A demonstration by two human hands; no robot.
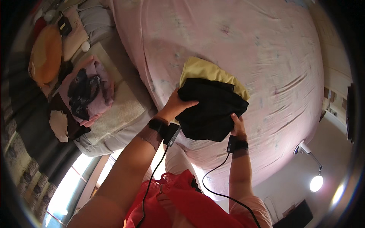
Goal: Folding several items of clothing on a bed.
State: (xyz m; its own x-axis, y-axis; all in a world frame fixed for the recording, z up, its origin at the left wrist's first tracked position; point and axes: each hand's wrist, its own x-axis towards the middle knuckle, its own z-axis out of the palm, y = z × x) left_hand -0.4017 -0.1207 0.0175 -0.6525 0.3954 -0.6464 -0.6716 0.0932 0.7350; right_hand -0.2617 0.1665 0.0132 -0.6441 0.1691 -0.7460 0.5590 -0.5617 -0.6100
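A folded black cloth item [211, 111] is held between my two hands, over the pink patterned bed sheet [271, 71]. My left hand [178, 105] grips its left edge, thumb on top and fingers hidden beneath. At the lower right edge, my right hand [238, 124] holds it with the thumb on top. Behind the black cloth, partly covered by it, lies a yellow folded cloth [211, 69]. A black device is strapped to each wrist, with a cable running from it.
At left, a beige-covered seat [122, 105] bears a pink cloth bundle [99, 99] with a dark plastic bag [82, 91] on it. An orange oval object [47, 55] stands farther back. A lit lamp [316, 183] is at lower right.
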